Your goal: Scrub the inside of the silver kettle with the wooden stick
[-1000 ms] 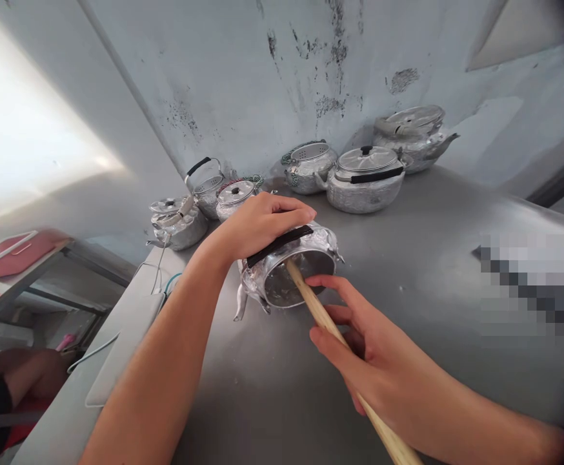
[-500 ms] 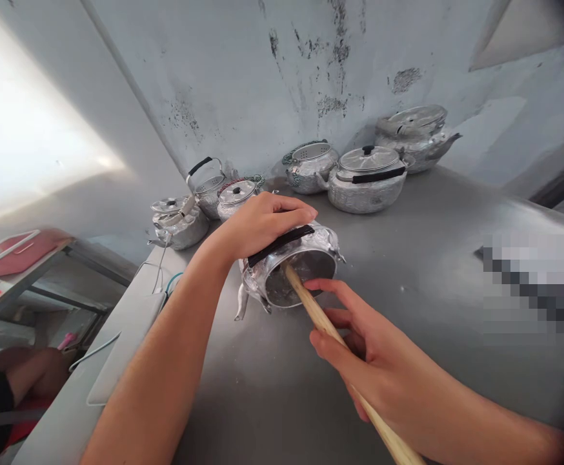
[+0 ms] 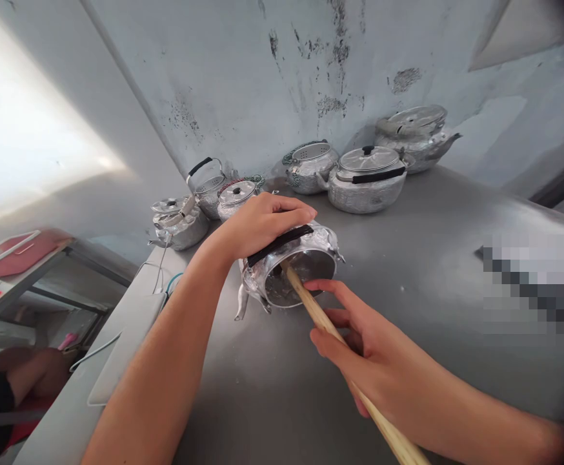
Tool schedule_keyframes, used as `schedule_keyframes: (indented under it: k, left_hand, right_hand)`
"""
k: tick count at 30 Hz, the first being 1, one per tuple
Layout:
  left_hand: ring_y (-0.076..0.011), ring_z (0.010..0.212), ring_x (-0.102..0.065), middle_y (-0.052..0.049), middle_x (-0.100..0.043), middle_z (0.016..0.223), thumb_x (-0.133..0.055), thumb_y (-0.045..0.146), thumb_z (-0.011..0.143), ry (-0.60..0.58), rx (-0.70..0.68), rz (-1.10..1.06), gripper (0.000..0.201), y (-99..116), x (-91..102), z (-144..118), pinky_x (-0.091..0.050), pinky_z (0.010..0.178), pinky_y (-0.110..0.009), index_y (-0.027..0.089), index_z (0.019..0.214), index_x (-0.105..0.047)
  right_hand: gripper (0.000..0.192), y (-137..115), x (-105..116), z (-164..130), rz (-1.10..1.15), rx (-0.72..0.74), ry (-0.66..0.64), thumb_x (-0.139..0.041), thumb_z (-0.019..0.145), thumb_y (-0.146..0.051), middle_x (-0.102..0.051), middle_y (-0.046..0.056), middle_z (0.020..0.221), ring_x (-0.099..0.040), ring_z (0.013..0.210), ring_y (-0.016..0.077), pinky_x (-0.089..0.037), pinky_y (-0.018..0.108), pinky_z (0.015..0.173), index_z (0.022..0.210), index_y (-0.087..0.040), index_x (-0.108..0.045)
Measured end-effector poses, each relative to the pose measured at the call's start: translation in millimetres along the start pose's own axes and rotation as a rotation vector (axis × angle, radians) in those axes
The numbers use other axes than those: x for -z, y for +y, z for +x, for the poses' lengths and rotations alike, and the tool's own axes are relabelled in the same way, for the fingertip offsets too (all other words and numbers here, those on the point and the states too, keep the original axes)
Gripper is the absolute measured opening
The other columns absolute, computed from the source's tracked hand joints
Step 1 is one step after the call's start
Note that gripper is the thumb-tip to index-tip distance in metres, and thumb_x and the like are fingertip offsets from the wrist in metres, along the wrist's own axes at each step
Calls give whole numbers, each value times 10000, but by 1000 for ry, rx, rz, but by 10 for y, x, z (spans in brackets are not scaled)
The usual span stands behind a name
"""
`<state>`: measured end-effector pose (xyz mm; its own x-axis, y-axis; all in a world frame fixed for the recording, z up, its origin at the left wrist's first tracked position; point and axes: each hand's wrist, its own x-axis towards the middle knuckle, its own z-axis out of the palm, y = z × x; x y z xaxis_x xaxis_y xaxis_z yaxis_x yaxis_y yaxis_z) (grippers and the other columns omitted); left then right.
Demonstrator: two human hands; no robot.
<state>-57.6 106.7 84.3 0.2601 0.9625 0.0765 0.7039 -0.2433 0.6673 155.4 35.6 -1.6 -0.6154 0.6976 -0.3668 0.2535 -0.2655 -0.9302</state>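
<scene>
A shiny aluminium kettle (image 3: 323,244) lies on its side on the grey metal table (image 3: 432,258), its open mouth facing me and its spout pointing down-left. My left hand (image 3: 257,223) presses down on the kettle's top, over its black handle. My right hand (image 3: 364,345) grips a long wooden stick (image 3: 321,320), whose far end is inside the kettle's mouth.
Several more aluminium kettles stand along the stained wall: two with lids at the back right (image 3: 366,171) (image 3: 415,132), one open (image 3: 308,165), others at the left (image 3: 180,219) (image 3: 233,197). A white cable (image 3: 98,349) runs over the table's left edge. A person's leg (image 3: 15,374) shows lower left.
The stick's tip has shifted slightly inside the kettle's mouth. My left hand and the kettle stay where they were.
</scene>
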Motion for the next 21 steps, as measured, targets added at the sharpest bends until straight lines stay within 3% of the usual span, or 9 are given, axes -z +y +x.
schedule_keyframes:
  k: [11, 15, 21]
  left_hand:
    - [-211, 930, -652, -9, -776, 1045, -594, 517, 992, -3, -3, -3, 394, -5, 1, 11, -459, 873, -304, 242, 1131, -840]
    - [-204, 940, -651, -6, -777, 1051, -606, 509, 994, -5, -2, -13, 385, -8, 1, 7, -455, 886, -297, 241, 1140, -841]
    - [-215, 953, -661, -14, -783, 1065, -600, 533, 994, -4, 6, -9, 403, -12, -6, -1, -466, 895, -303, 249, 1154, -837]
  right_hand:
    - [388, 38, -9, 20, -40, 99, 42, -546, 1071, -352, -616, -57, 931, -422, 459, 52, -434, 196, 409, 1421, -391, -384]
    - [372, 50, -16, 15, -53, 63, 17, -501, 1086, -363, -612, -59, 925, -399, 455, 55, -427, 200, 406, 1436, -394, -376]
    - [428, 29, -7, -13, -224, 67, 47, -544, 1057, -385, -629, -20, 938, -441, 527, 97, -429, 209, 433, 1461, -374, -405]
